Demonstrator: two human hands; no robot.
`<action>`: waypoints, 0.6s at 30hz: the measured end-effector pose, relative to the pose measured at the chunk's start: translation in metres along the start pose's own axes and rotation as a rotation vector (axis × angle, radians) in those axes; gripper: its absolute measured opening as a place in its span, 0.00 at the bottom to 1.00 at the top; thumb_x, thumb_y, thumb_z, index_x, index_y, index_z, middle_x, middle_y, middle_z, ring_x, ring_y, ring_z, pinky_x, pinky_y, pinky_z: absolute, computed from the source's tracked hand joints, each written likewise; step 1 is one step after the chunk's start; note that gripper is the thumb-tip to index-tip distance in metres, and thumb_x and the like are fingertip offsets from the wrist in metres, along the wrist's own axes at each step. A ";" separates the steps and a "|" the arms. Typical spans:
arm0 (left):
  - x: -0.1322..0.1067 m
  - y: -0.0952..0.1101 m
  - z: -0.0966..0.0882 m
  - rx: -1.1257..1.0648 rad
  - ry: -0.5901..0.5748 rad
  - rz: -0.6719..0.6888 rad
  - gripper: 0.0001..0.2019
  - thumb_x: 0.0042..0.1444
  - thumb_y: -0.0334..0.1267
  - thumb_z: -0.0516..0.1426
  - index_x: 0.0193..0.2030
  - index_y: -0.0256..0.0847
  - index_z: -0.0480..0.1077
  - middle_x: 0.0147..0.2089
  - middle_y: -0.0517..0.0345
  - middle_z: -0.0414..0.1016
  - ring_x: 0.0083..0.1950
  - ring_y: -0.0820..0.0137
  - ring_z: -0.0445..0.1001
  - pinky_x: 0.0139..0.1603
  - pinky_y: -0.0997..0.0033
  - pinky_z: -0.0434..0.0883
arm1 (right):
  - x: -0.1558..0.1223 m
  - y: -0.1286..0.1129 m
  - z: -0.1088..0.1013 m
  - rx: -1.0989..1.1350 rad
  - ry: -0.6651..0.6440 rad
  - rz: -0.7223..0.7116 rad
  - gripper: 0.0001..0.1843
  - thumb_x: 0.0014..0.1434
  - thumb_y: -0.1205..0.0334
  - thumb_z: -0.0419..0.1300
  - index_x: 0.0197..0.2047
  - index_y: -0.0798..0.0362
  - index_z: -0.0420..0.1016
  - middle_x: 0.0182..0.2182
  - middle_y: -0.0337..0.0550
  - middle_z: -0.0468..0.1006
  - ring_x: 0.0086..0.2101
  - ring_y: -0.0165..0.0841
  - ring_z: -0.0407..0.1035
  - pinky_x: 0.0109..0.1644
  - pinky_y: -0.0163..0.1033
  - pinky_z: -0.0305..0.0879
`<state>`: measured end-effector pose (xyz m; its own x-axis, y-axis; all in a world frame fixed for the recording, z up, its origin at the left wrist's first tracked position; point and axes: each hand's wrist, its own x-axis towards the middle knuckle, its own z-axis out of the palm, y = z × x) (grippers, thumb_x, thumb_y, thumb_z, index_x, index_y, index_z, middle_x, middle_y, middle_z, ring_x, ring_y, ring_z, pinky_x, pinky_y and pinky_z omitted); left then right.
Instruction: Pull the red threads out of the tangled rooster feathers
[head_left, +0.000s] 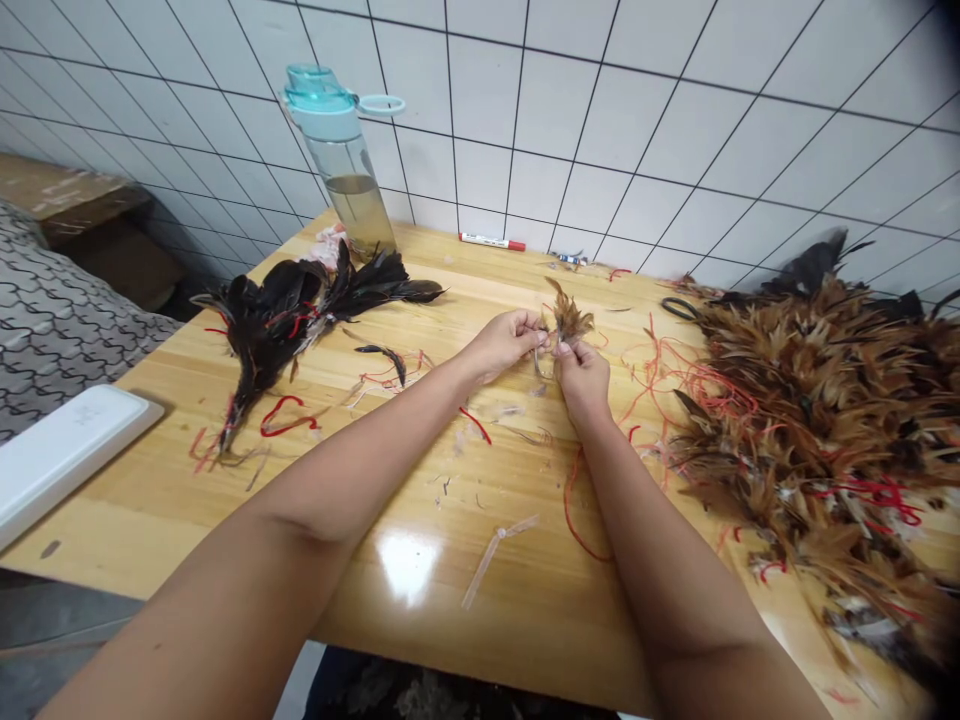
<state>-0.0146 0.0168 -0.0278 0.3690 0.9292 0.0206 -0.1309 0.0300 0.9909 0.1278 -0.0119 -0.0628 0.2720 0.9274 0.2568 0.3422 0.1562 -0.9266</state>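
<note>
A small bunch of brown feathers (571, 318) stands up from my right hand (583, 382), whose thumb and fingers are pinched round its base. Close beside it, my left hand (511, 345) is also closed in a pinch near the bunch. What lies between the left fingertips is too small to make out; a thin pale strand hangs just below them. Both hands are over the middle of the wooden table (517, 560). Bits of feather, a short red string (476, 425) and a knotted clear strip (499, 545) lie on the tabletop beneath my arms.
A large pile of brown feathers (832, 390) covers the right side, with tangled red string (675, 375) beside it. Black feather bunches (274, 320) lie left, near a water bottle (349, 180). A white box-shaped object (75, 450) sits at the left edge; a red marker (491, 242) lies by the tiled wall.
</note>
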 end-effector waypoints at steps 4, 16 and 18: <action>-0.001 0.001 0.001 -0.025 0.046 -0.021 0.05 0.48 0.29 0.62 0.31 0.34 0.68 0.27 0.62 0.71 0.27 0.78 0.66 0.30 0.77 0.60 | 0.000 0.003 0.001 -0.020 -0.015 -0.004 0.14 0.52 0.51 0.55 0.24 0.52 0.70 0.24 0.39 0.71 0.30 0.34 0.63 0.38 0.40 0.60; 0.002 -0.005 0.001 -0.053 0.056 0.007 0.07 0.43 0.29 0.63 0.31 0.34 0.71 0.28 0.61 0.73 0.31 0.77 0.70 0.39 0.74 0.65 | 0.001 0.002 0.002 0.122 -0.090 0.043 0.12 0.49 0.52 0.62 0.25 0.53 0.74 0.26 0.40 0.75 0.32 0.34 0.66 0.40 0.40 0.64; 0.002 -0.005 0.001 -0.041 0.052 0.025 0.06 0.43 0.29 0.63 0.30 0.34 0.70 0.28 0.62 0.72 0.31 0.77 0.70 0.39 0.74 0.65 | 0.001 0.002 0.003 0.134 -0.105 0.038 0.12 0.48 0.52 0.62 0.27 0.53 0.75 0.28 0.41 0.76 0.33 0.34 0.67 0.41 0.41 0.64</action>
<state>-0.0123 0.0179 -0.0325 0.3167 0.9478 0.0373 -0.1779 0.0207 0.9838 0.1264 -0.0096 -0.0654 0.1849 0.9627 0.1973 0.2090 0.1576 -0.9651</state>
